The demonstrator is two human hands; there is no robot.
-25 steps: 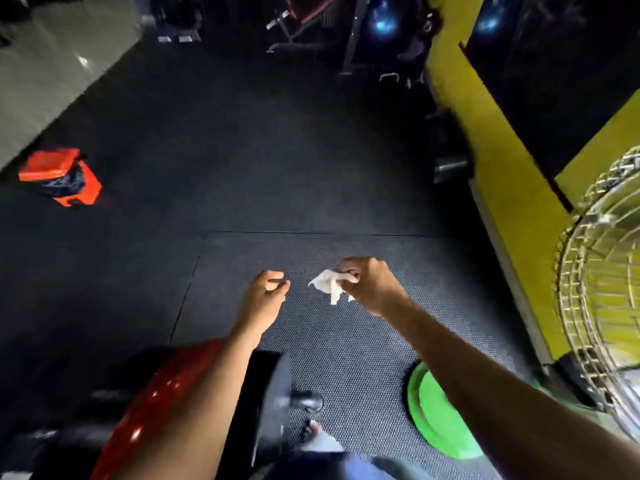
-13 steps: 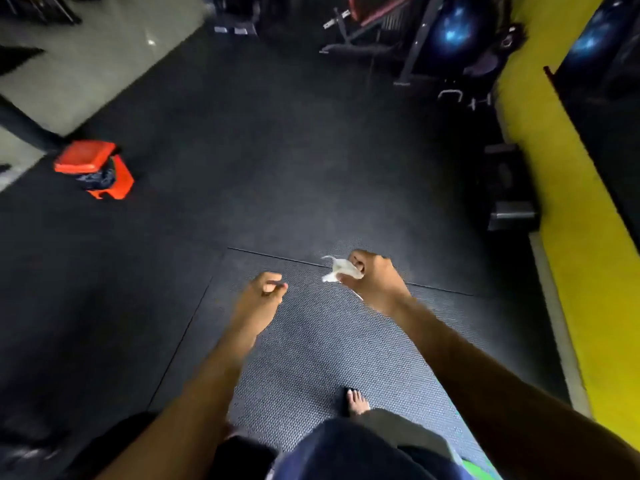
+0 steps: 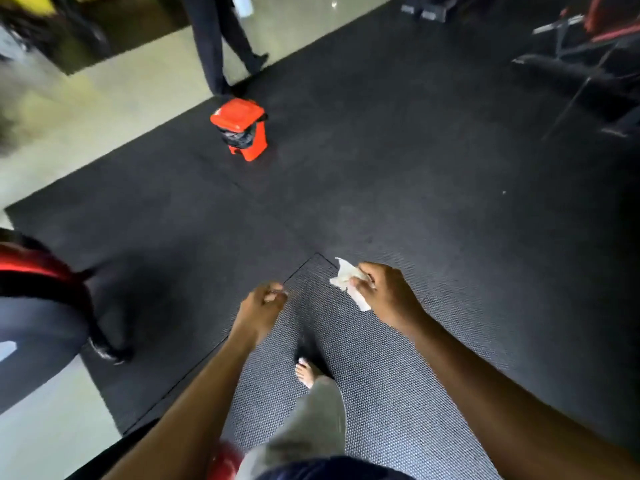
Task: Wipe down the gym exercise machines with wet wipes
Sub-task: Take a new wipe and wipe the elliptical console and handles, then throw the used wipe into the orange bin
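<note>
My right hand (image 3: 388,296) pinches a crumpled white wet wipe (image 3: 348,280) out in front of me, above the dark rubber floor mat (image 3: 415,202). My left hand (image 3: 261,306) is held beside it, a little lower and to the left, its fingers curled and holding nothing. A red and black machine part (image 3: 38,278) shows at the left edge. More dark gym machines (image 3: 581,64) stand at the far right.
A small orange pedal bin (image 3: 240,128) with a black liner stands on the mat ahead. Behind it a person's legs in dark trousers (image 3: 216,39) walk on the pale tiled floor (image 3: 104,109). My bare foot (image 3: 306,372) is on the textured mat below.
The view has swung left: the orange bin now lies ahead near centre and the yellow wall has left view. Both hands keep their pose, the right still holding the wipe.
</note>
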